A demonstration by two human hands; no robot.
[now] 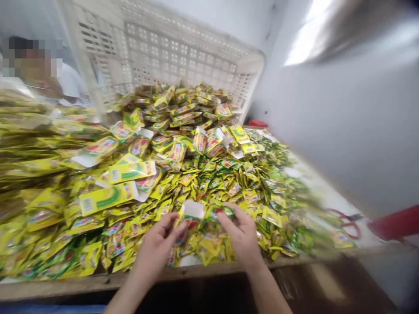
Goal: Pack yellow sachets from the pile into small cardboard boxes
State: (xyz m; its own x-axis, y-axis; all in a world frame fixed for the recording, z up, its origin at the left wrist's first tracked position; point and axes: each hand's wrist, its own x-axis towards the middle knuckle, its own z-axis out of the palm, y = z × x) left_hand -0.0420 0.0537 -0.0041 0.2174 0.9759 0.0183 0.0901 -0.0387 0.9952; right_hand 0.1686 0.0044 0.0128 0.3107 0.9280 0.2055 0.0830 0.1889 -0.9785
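Observation:
My left hand (pixel 163 235) is closed around a small printed carton (pixel 191 220), whose white end flap stands up at the top. Just to the right, my right hand (pixel 240 229) pinches a green and yellow sachet (pixel 218 212) between thumb and fingers. The sachet is beside the carton's opening; I cannot tell whether they touch. Below and around both hands lies a heap of small yellow sachets (pixel 209 248). Several yellow cartons (pixel 108 198) with open white flaps rest on the heap to the left.
A white plastic crate (pixel 183 56) lies tipped at the back, cartons spilling out. Red-handled scissors (pixel 347 222) lie at the right, near a red object (pixel 393 222). The table's wooden front edge (pixel 183 272) runs below my hands. Another person (pixel 36 65) is at the far left.

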